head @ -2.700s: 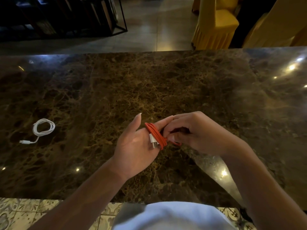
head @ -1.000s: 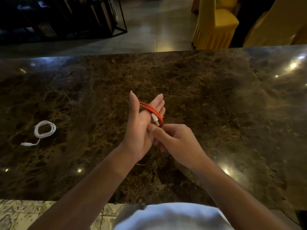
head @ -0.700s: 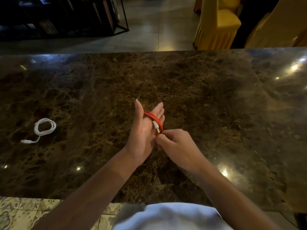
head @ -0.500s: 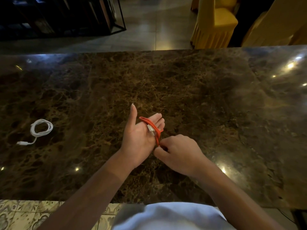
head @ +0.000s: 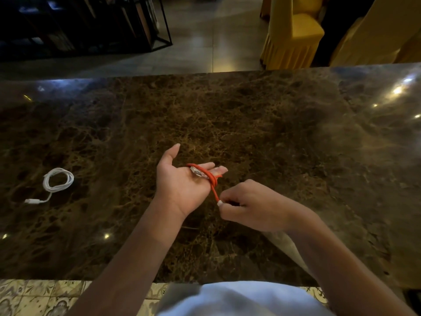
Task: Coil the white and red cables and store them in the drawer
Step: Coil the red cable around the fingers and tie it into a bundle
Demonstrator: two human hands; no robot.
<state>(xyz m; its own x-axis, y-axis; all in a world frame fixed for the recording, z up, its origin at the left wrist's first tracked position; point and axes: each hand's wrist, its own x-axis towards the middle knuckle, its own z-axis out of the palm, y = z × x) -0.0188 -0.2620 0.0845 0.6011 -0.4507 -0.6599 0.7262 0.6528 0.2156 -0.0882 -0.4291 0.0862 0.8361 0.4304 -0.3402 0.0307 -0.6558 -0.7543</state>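
Red cable point(head: 210, 179) wound round flat fingers.
Left hand point(head: 182, 181) palm-up, fingers straight; right hand point(head: 248, 205) curled, pinching cable end.

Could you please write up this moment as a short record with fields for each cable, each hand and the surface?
red cable: looped around the left hand's fingers, loose end leading to the right hand
left hand: palm up, fingers straight, a metal plug lying on them
right hand: pinches the red cable's white end
white cable: coiled, lying apart on the left
surface: dark marble counter
drawer: not in view
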